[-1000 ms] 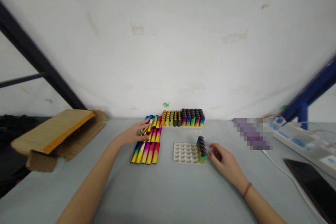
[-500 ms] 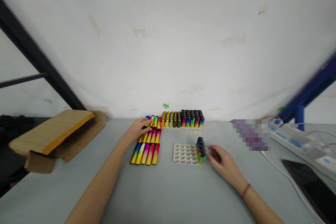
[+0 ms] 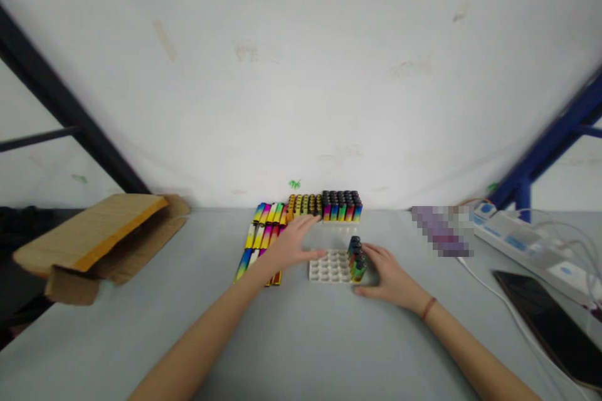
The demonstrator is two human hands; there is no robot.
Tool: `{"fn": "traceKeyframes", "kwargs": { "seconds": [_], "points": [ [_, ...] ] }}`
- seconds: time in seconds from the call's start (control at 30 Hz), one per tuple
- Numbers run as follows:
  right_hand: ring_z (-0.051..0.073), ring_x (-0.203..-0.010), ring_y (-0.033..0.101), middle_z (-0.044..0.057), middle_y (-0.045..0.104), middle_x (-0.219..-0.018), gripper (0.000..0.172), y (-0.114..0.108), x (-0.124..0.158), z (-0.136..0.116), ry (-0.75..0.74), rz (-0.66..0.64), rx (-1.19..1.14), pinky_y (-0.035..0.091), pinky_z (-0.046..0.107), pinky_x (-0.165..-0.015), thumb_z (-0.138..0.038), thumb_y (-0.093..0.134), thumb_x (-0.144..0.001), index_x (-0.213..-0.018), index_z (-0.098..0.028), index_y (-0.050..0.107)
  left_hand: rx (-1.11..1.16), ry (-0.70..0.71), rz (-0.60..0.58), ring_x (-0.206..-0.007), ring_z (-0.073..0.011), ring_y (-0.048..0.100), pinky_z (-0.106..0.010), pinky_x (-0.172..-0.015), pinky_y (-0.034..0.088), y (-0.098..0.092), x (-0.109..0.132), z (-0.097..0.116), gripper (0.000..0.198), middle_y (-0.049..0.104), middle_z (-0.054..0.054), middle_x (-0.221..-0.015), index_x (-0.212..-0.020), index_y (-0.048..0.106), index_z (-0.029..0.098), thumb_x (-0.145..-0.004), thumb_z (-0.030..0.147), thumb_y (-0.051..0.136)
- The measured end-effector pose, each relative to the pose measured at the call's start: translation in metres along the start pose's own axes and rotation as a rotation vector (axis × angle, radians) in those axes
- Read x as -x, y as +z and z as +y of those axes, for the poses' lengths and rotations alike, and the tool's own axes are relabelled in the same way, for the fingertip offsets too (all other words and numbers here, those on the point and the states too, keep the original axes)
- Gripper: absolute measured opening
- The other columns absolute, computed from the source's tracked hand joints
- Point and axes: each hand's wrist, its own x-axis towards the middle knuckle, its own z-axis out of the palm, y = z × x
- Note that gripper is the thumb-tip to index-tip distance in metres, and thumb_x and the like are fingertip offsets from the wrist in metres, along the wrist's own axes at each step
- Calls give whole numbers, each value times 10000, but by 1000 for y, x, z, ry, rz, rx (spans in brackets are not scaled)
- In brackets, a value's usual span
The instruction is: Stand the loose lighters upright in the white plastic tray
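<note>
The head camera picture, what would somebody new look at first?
Probably the rainbow-coloured pieces lying in rows left of the middle, partly hidden by the left hand. Next, the black-topped block of upright pieces by the back wall. Then the white tray by the right hand, with dark-topped pieces standing along its right side.

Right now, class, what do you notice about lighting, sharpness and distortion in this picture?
In the head view: soft, fairly even light on the wall, with no harsh glare; the upright lighters in the white tray look soft, fine detail lost; the dark post and blue post lean outward, suggesting wide-angle stretch; blocky pixels mask the purple item.
</note>
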Motion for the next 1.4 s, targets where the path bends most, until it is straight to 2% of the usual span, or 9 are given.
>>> {"fn": "traceKeyframes", "kwargs": {
  "seconds": [0.07,0.13,0.27,0.47,0.63,0.8,1.03,1.27,1.4],
  "points": [
    [418,-1380,498,232,543,-1492,962,0,-3,2,17,-7,3,373,603,-1153,-597,816,-682,-1480,-150,519,90,17,-154,-1497,-386,354,-548,-1215,326,28,-10,34,1131,374,-224,-1617,-1574,334,150,-695,727,750],
    [415,-1422,459,230,533,-1508,955,0,-5,2,20,-26,9,318,616,-1183,-575,812,-689,-1490,-152,511,140,8,-238,-1511,-426,317,-596,-1229,266,54,-19,58,1232,349,-262,-1619,-1577,302,123,-620,722,798],
    [398,-1459,423,214,483,-1560,1010,1,-9,-4,61,-70,4,223,637,-1218,-556,841,-644,-1506,-166,487,218,-49,-199,-1394,-395,493,-589,-1232,265,80,-31,78,950,523,-230,-1487,-1454,451,130,-679,545,809],
    [375,-1404,502,187,531,-1529,954,1,-11,-6,105,-26,-26,239,613,-1218,-554,841,-657,-1478,-193,515,418,-163,-163,-1101,-308,658,-448,-974,529,62,-32,80,694,668,-153,-1182,-1298,490,126,-724,417,750],
    [376,-1398,508,190,563,-1498,936,5,-10,-3,88,-7,-15,248,619,-1212,-598,821,-676,-1465,-192,524,423,-246,-160,-1072,-290,645,-442,-950,520,57,-30,76,646,657,-136,-1159,-1256,458,144,-737,413,732],
    [379,-1378,528,204,569,-1488,912,6,-11,-3,73,0,-13,253,626,-1206,-595,819,-679,-1442,-181,536,482,-162,-140,-1098,-303,632,-447,-973,500,68,-32,74,757,659,-115,-1181,-1257,481,182,-617,367,839],
    [371,-1365,541,202,580,-1476,882,7,-9,-2,64,14,22,271,611,-1205,-580,796,-712,-1443,-170,521,506,-302,1,-957,-235,657,-387,-886,518,63,-31,78,466,680,-39,-1005,-1162,495,205,-812,444,688],
    [370,-1316,580,200,633,-1403,766,7,-9,-2,58,-1,44,287,598,-1200,-585,788,-724,-1337,-162,606,469,-224,-71,-1012,-285,677,-427,-921,516,72,-28,78,516,699,-75,-1084,-1195,532,207,-746,343,747],
    [365,-1378,526,187,569,-1488,830,3,-8,-5,62,-13,33,258,614,-1209,-572,768,-746,-1438,-183,528,538,-296,104,-1026,-248,673,-393,-952,520,61,-27,82,506,701,-70,-1104,-1210,520,196,-783,365,732]
  ]
}}
